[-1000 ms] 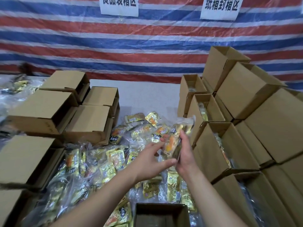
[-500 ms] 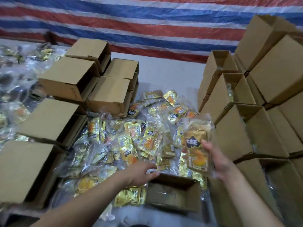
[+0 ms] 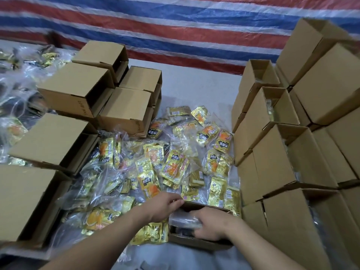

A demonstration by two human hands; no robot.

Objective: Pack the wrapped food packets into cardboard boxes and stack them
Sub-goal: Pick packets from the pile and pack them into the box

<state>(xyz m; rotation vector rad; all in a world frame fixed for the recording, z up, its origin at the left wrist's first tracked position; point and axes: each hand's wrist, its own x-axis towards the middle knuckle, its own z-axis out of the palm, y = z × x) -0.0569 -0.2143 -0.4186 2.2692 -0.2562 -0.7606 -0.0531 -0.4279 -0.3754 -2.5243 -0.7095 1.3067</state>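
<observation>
My right hand (image 3: 211,224) presses a limp, slippery clear-wrapped food packet (image 3: 183,219) into the small open brown cardboard box (image 3: 196,241); my left hand (image 3: 165,206) grips the box's far rim. I'd pinch packet edges.

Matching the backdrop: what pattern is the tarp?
Red, white and blue stripes on the tarp, head view.

Two bare forearms and hands (image 3: 165,206), no sleeves, no gloves.

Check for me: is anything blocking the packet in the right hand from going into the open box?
Nothing visible does. The right hand already holds the packet inside the mouth of the open box. The left hand holds the box's far rim, beside the packet and not in its way.
</observation>
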